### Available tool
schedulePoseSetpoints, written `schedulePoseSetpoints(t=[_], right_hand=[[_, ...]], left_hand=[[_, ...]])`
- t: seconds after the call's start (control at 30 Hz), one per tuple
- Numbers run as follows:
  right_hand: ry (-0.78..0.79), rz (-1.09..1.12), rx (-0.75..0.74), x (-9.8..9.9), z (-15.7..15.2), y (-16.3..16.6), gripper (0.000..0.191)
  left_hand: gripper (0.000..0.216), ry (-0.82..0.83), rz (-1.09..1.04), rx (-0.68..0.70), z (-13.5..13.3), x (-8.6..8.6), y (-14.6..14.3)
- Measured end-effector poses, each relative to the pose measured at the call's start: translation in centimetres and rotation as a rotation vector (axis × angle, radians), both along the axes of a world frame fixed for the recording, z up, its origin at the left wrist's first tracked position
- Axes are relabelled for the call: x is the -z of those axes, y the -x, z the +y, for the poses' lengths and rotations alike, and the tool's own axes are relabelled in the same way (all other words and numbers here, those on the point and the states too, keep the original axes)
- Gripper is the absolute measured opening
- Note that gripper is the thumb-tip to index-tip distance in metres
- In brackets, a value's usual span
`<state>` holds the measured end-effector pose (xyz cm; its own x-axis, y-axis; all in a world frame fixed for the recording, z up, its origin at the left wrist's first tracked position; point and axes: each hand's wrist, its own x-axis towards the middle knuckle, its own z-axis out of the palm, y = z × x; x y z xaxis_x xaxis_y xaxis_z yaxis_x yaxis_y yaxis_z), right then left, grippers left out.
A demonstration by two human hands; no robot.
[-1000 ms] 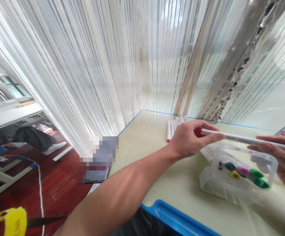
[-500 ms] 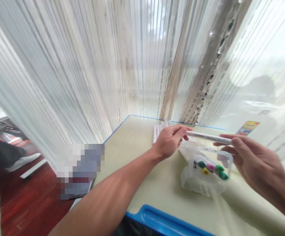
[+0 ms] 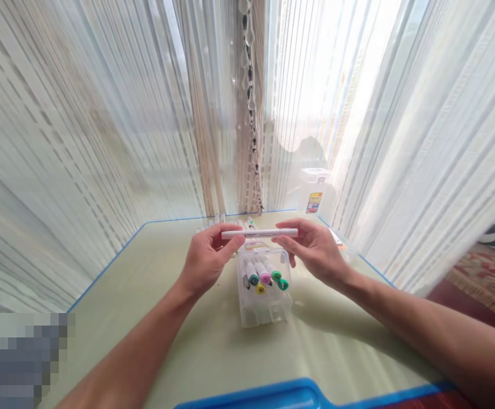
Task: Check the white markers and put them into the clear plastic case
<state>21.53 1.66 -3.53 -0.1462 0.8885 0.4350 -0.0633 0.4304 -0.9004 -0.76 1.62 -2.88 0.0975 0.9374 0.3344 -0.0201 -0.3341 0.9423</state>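
Note:
A white marker with red ends (image 3: 260, 233) is held level between my two hands. My left hand (image 3: 208, 253) pinches its left end, and my right hand (image 3: 311, 247) grips its right end. Just below and behind it on the table lies a clear plastic case (image 3: 264, 312). Several markers with green, pink and yellow caps (image 3: 265, 277) lie inside the case, their capped ends toward me. More white markers (image 3: 219, 219) are partly hidden behind my left hand.
The pale green table (image 3: 145, 307) has a blue edge, with a blue moulded recess (image 3: 251, 397) at its near side. A clear container with a yellow label (image 3: 314, 199) stands at the back right. String curtains (image 3: 145, 113) hang around the table's far sides.
My view has swung to the right, so the case now sits near the middle. Both hands still hold the marker, now more level and centred.

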Motion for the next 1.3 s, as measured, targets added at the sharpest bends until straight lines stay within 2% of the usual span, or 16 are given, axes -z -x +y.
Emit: schedulePoseSetpoints(t=[0.37, 0.63, 0.83, 1.07, 1.3], right_hand=[[0.003, 0.012, -0.017, -0.17, 0.02, -0.07, 0.035], [0.037, 0.044, -0.052, -0.01, 0.21, -0.28, 0.031], [0.083, 0.090, -0.074, -0.06, 0.18, -0.23, 0.031], [0.042, 0.057, -0.031, 0.16, 0.23, -0.21, 0.032], [0.051, 0.049, -0.037, 0.04, 0.10, -0.08, 0.030]], left_hand=[[0.035, 0.002, 0.052, -0.023, -0.05, -0.05, 0.36], [0.028, 0.015, -0.050, 0.020, -0.12, -0.15, 0.04], [0.032, 0.031, -0.118, 0.042, -0.35, -0.38, -0.08], [0.031, 0.028, 0.004, -0.023, -0.56, -0.49, -0.18], [0.029, 0.016, 0.020, -0.043, -0.48, -0.60, -0.35]])
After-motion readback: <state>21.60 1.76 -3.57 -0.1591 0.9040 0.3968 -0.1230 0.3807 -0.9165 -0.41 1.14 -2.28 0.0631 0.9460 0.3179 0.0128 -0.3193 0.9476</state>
